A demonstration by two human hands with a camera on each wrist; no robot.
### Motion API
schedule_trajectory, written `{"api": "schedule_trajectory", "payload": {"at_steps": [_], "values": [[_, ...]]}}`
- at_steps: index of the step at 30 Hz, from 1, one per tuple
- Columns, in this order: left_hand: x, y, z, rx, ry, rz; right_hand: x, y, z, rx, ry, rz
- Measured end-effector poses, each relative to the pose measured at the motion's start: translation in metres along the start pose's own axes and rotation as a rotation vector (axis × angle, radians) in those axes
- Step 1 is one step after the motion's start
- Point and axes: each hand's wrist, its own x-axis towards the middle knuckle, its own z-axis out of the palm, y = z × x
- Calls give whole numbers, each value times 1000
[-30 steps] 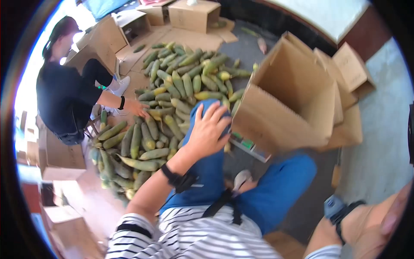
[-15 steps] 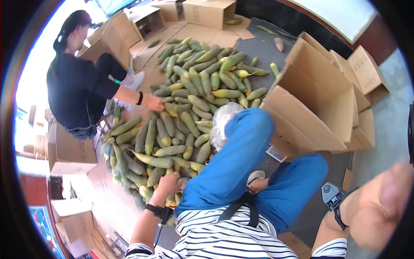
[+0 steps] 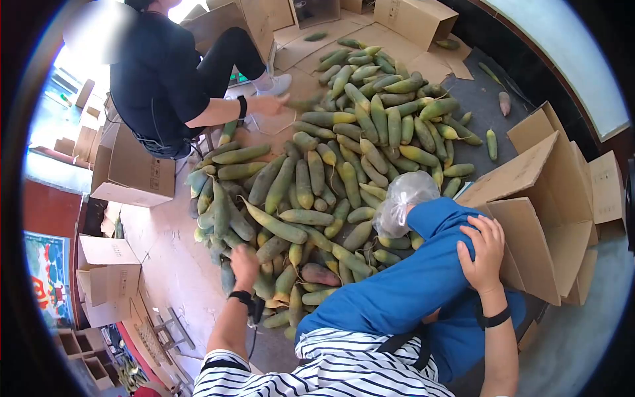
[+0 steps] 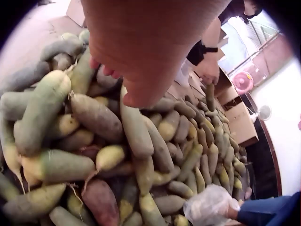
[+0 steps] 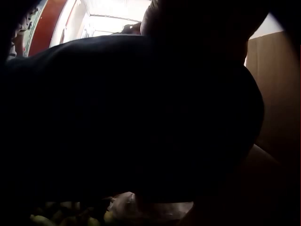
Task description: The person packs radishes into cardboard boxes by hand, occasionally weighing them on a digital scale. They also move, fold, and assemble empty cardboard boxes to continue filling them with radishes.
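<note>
My left hand (image 3: 245, 266) is low over the near left side of a heap of green radishes (image 3: 307, 217). In the left wrist view this hand (image 4: 141, 56) covers the top middle, fingertips bent down and thumb tip beside a long pale green radish (image 4: 136, 125). Its palm side is hidden, so I cannot tell whether it grips one. A reddish radish (image 4: 101, 200) lies nearby. My right hand (image 3: 483, 255) rests on the blue-trousered knee (image 3: 440, 241), fingers spread. The right wrist view is mostly dark cloth.
Another person (image 3: 165, 79) sits at the far left, holding a radish (image 3: 305, 104) beyond the heap. A clear plastic bag (image 3: 403, 202) lies against the heap beside my knee. Open cardboard boxes stand at the right (image 3: 536, 198), back (image 3: 417, 20) and left (image 3: 135, 165).
My left hand has gone from the knee down to the heap, then slightly left. My right hand has come from the far right onto the knee. The other person has lifted a radish away.
</note>
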Motion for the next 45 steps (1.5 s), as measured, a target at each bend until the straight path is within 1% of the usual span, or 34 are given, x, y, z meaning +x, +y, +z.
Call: {"api": "schedule_trajectory", "payload": {"at_steps": [2, 3, 4, 6, 7, 8, 9, 10, 11, 12, 14, 15, 16, 17, 18, 19, 20, 22, 23, 24, 26, 28, 30, 32, 34, 36, 37, 38, 39, 40, 42, 43, 44, 45], "values": [[31, -26, -8, 25, 130, -58, 4, -2, 2, 0, -1, 1], [44, -34, -16, 10, 120, -96, 4, -2, 2, 0, -2, 2], [55, -45, -16, 9, 116, -94, 6, -3, 2, -3, -1, 3], [82, -59, -11, -5, 181, -153, 9, -4, 3, -8, 6, 12], [94, -68, -8, -32, 142, -173, 10, -4, 4, -16, -5, 17], [106, -74, -4, -40, 137, -162, 10, -4, 3, -26, -17, 26], [116, -83, 5, -106, 78, -211, 13, -5, 3, -24, -18, 36], [126, -89, 10, -169, 15, -260, 14, -6, 3, -34, -23, 47], [136, -95, 16, -211, -125, -320, 16, -5, 3, -21, -23, 43], [140, -87, 13, -210, -139, -311, 18, -5, 3, -7, -22, 39], [144, -77, 2, -119, -303, -383, 22, -5, 4, -13, -29, 41], [147, -82, 10, -104, -316, -408, 25, -6, 5, -12, -26, 30], [151, -91, 27, -102, -320, -404, 28, -8, 5, -13, -28, 35], [154, -102, 51, -235, -307, -478, 31, -9, 5, -10, -31, 34], [156, -105, 63, -368, -295, -552, 33, -10, 5, -8, -35, 33], [136, -53, 26, -521, -199, -579, 34, -10, 4, -13, -36, 35], [136, -51, 32, -525, -202, -576, 35, -10, 4, -2, -38, 31], [138, -61, 59, -524, -92, -540, 37, -9, 5, 12, -26, 25], [144, -86, 93, -565, -139, -566, 36, -9, 5, 11, -26, 25], [139, -72, 82, -565, -131, -564, 36, -9, 6, 12, -26, 25], [108, -5, 44, -970, -327, -679, 36, -9, 6, 21, -10, 21], [76, 40, 26, -1129, -370, -633, 35, -9, 5, 29, 1, 21], [43, 84, 4, -1249, -524, -509, 34, -8, 6, 20, 5, 19], [15, 140, -32, -1384, -715, -535, 31, -8, 8, 28, 22, 17], [-4, 193, -70, -1373, -925, -324, 30, -6, 7, 35, 44, 11], [-9, 237, -99, -1351, -1103, 122, 25, -5, 5, 30, 27, -9], [-15, 266, -121, -1416, -1142, 270, 22, -4, 7, 32, 35, -9], [-21, 293, -142, -1475, -1179, 424, 17, -4, 10, 74, 97, 26], [-25, 316, -155, -1436, -1181, 541, 13, -3, 9, 112, 161, 60], [-30, 336, -167, -1395, -1184, 659, 8, -5, 6, 106, 175, 64], [-39, 374, -188, -1317, -1308, 786, -5, -10, 2, 144, 461, 263], [-47, 391, -195, -1290, -1307, 850, -12, -12, -8, 22, 530, 285], [-55, 407, -201, -1260, -1302, 913, -16, -12, -20, 27, 538, 276], [-64, 421, -209, -1185, -1278, 958, -19, -11, -34, -164, 593, 161]]}}
